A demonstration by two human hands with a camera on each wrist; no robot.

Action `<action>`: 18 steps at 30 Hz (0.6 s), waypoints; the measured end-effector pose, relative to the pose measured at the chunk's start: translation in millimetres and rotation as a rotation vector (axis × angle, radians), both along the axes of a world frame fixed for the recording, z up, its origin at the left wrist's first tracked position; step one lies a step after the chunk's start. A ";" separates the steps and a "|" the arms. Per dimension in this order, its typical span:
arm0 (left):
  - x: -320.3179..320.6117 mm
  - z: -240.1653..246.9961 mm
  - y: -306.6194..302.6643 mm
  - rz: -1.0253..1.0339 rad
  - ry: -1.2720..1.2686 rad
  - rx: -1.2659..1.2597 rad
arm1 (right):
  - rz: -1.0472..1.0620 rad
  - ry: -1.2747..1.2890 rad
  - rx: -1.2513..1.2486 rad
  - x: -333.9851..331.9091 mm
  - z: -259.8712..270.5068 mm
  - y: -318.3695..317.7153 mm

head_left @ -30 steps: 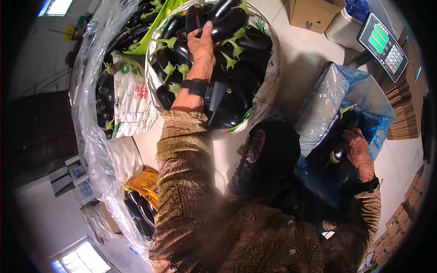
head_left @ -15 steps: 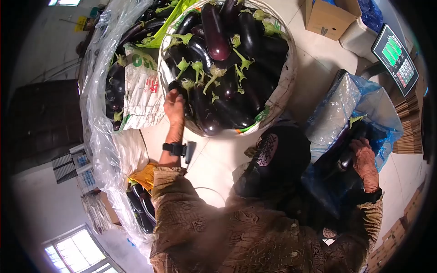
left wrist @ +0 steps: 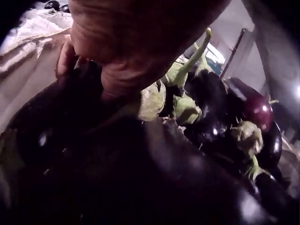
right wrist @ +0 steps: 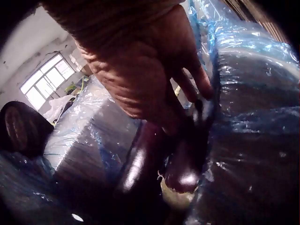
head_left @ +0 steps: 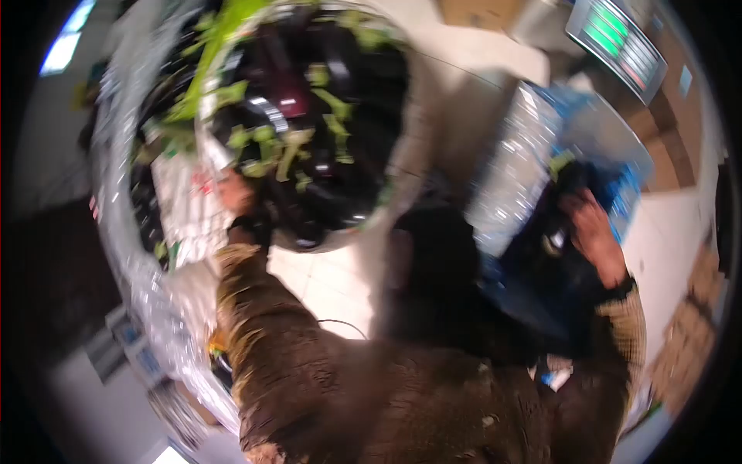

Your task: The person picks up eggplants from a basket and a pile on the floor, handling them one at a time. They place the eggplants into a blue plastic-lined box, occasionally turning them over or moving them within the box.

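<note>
A round, white-lined basket [head_left: 417, 147] is heaped with glossy dark eggplants [head_left: 286, 77] with green stems. At its left rim, the left hand [head_left: 236, 193] grips a dark eggplant; in the left wrist view the hand [left wrist: 136, 42] has thumb and fingers around the eggplant [left wrist: 51, 103], its far side hidden. On the right, a container lined with a clear blue bag [head_left: 510, 170] holds more eggplants. Inside it the right hand [head_left: 595, 232] rests on them. In the right wrist view that hand [right wrist: 145, 65] has spread fingers touching an eggplant [right wrist: 185, 164].
A scale display [head_left: 618, 46] stands at upper right, near cardboard boxes [head_left: 483, 11]. Clear plastic sheeting [head_left: 116, 193] and a printed white sack [head_left: 185, 201] lie left of the basket. A dark cap-like shape [head_left: 433, 263] is between basket and bagged container.
The left hand has gone from the eggplants at the basket's top to its left rim, now holding an eggplant there. The right hand stays in the bag. The head view has shifted and blurred.
</note>
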State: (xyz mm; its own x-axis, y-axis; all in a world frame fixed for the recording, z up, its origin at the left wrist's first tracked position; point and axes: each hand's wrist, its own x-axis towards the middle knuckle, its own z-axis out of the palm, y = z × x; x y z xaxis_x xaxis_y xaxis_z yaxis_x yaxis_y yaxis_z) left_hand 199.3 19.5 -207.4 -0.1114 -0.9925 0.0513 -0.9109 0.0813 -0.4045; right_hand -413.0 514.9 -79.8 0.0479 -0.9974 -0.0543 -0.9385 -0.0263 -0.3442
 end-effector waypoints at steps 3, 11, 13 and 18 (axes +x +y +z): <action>8.9 20.1 -8.1 -0.197 0.306 0.104 | -0.115 0.023 0.236 9.2 26.6 -9.5; -18.7 103.1 11.2 0.146 0.689 0.057 | -0.176 0.146 0.493 8.0 13.1 -8.5; 2.5 132.7 1.8 0.115 1.080 0.091 | -0.172 0.157 0.519 9.3 11.5 -12.6; -102.4 285.3 100.0 -0.316 1.240 -0.163 | -0.131 0.281 0.630 17.4 11.3 -19.7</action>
State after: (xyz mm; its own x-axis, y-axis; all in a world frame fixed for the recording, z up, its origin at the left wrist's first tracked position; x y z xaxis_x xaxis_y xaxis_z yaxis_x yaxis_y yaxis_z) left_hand 96.9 119.4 77.9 -0.1301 -0.9045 0.4060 -0.6334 0.3909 0.6678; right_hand -395.6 495.2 -68.5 -0.1713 -0.7683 -0.6167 -0.9760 0.2180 -0.0005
